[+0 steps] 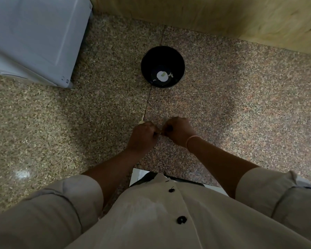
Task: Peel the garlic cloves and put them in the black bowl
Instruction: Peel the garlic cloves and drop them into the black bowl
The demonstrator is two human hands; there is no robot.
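Observation:
The black bowl (145, 60) stands on the speckled stone counter, far centre, with a few pale peeled pieces (162, 76) at its bottom. Closer to me, my left hand (144, 135) and my right hand (178, 131) meet knuckle to knuckle above the counter. Both have their fingers closed on a small garlic clove (160, 134), of which only a pale sliver shows between the fingertips. A pale strip (142, 120), perhaps skin, sticks out past my left hand. My right wrist wears a pink band.
A white box-like appliance (34, 42) fills the far left corner. A wooden wall (223, 17) runs along the back. A white object (136, 175) lies at the near edge, partly hidden under my shirt. The speckled counter (241, 105) spreads on both sides.

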